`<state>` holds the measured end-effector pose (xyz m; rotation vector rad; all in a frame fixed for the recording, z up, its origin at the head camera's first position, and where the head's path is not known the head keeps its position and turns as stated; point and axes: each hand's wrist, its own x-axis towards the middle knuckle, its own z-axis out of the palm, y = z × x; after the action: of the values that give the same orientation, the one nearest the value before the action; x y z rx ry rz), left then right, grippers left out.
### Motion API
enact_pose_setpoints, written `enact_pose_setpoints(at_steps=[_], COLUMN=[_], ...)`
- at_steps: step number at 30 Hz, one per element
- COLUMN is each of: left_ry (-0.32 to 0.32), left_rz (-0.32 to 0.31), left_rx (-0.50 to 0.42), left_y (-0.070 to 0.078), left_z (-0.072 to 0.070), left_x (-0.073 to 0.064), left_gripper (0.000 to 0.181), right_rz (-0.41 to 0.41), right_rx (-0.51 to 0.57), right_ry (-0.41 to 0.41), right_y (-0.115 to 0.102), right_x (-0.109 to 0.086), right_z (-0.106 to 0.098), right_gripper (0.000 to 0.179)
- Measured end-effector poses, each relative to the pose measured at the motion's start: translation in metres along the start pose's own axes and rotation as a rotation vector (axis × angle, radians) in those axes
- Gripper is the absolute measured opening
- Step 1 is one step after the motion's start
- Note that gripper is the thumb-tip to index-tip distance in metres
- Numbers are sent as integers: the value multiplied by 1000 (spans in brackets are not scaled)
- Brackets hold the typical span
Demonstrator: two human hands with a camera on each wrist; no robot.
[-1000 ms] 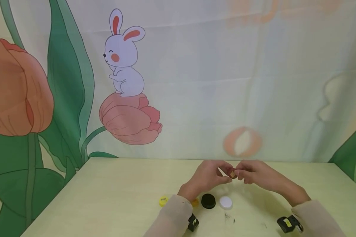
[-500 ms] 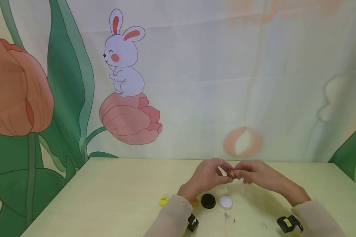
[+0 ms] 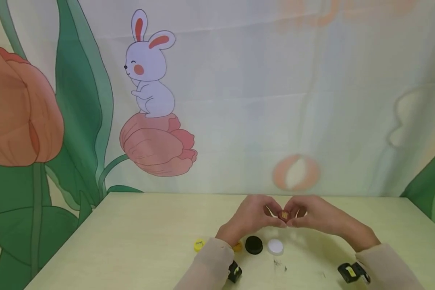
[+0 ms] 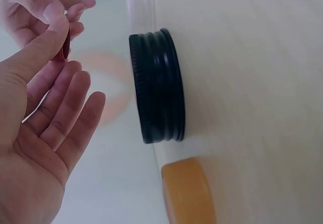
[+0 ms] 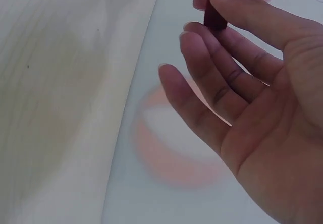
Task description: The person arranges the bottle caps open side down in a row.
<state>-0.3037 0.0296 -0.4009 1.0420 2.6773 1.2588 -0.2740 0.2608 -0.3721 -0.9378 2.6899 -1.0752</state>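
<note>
Both hands meet above the far part of the table, with a small dark red bottle cap (image 3: 284, 216) between them. A gold mark shows on its face in the head view. My left hand (image 3: 251, 213) pinches the cap from the left between thumb and fingers. From the right, my right hand (image 3: 315, 213) pinches it too, thumb lowered near the left thumb. In the left wrist view the red cap (image 4: 61, 54) is seen edge-on, partly covered by the left thumb. Its dark side also shows at the right thumb in the right wrist view, as the cap (image 5: 215, 16).
Nearer on the table, a yellow cap (image 3: 199, 244), an orange cap (image 3: 237, 246), a black ridged cap (image 3: 253, 245) and a white cap (image 3: 275, 247) lie in a row. The left sleeve partly hides the orange one. A printed cloth (image 3: 232, 100) hangs behind the table.
The right thumb has moved down and the right fingers have spread around the cap's right side. The red cap has shifted slightly lower; the left hand keeps its grip.
</note>
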Motion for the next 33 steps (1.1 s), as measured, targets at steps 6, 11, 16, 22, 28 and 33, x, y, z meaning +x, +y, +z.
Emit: enact_pose_setpoints(at_steps=[6,11,16,22,28,33], left_ry=[-83,-173,-237,-299,-314,-300], left_rz=[-4,7,19,44,26,21], left_rx=[17,63,44,90,157,253], left_y=[2,5,6,9,14,17], left_z=[4,6,8,12,16,21], left_x=[0,0,-1,-2,-2,-3], left_gripper=[20,14,11,11,12,14], right_rz=[42,78,109,149,161,160], right_rx=[23,36,9,10,19,52], right_ry=[-72,-131,-171,-211,-230,-243], right_y=[-3,-5,-4,-2,0,4], right_x=[-2,-6,-8,-12,-13,-12], right_z=[0,1,3,6,8,12], right_gripper=[15,15,17,20,22,25])
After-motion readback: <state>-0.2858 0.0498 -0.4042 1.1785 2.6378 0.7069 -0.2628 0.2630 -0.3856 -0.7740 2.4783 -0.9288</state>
